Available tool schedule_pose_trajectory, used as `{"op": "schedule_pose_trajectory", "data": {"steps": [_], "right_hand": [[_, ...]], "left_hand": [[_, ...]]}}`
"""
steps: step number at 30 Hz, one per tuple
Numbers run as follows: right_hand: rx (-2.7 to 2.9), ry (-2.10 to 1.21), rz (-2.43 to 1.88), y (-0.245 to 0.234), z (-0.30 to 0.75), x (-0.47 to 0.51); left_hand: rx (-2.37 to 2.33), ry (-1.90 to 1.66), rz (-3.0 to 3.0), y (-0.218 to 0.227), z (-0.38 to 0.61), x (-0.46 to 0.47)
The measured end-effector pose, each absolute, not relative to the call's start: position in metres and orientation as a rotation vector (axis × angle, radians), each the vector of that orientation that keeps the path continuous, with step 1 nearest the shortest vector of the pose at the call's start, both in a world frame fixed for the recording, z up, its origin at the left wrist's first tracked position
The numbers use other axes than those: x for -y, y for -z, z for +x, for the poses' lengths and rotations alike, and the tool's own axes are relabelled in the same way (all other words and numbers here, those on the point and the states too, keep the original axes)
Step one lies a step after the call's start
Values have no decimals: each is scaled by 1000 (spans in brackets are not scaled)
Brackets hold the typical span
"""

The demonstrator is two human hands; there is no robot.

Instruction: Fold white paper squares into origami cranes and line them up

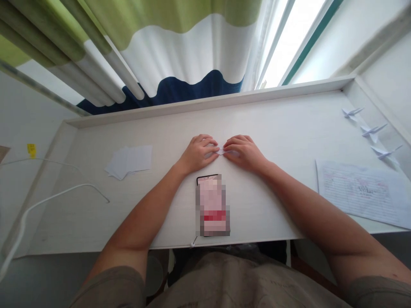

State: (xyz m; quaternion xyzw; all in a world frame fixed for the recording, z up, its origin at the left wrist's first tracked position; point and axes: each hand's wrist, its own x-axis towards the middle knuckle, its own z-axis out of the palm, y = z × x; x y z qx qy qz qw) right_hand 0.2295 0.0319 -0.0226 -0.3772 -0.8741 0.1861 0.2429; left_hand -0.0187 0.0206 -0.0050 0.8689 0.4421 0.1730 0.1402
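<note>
A small piece of folded white paper (221, 151) lies between my two hands in the middle of the desk. My left hand (201, 153) pinches its left side with thumb and fingers. On the other side, my right hand (242, 150) grips the paper, with part of it showing under the fingers. Most of the folded shape is hidden by the fingers. Just below my hands, a phone (212, 205) lies face up on the desk, its screen lit pink and blurred out.
White paper squares (130, 160) lie fanned out at the left. Folded paper cranes (374, 130) stand in a row at the far right, above written sheets (362, 190). A white cable (61, 196) loops over the left side. A raised rim (205, 105) borders the desk's back, before a curtain (189, 47).
</note>
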Motion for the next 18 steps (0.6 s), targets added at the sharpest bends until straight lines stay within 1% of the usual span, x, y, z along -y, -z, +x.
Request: {"op": "schedule_pose_trajectory", "data": {"steps": [10, 18], "right_hand": [[2406, -552, -1026, 23, 232, -29], [2205, -686, -1098, 15, 238, -33]], "left_hand": [[-1188, -586, 2526, 13, -19, -22], [-1245, -581, 2469, 15, -20, -23]]}}
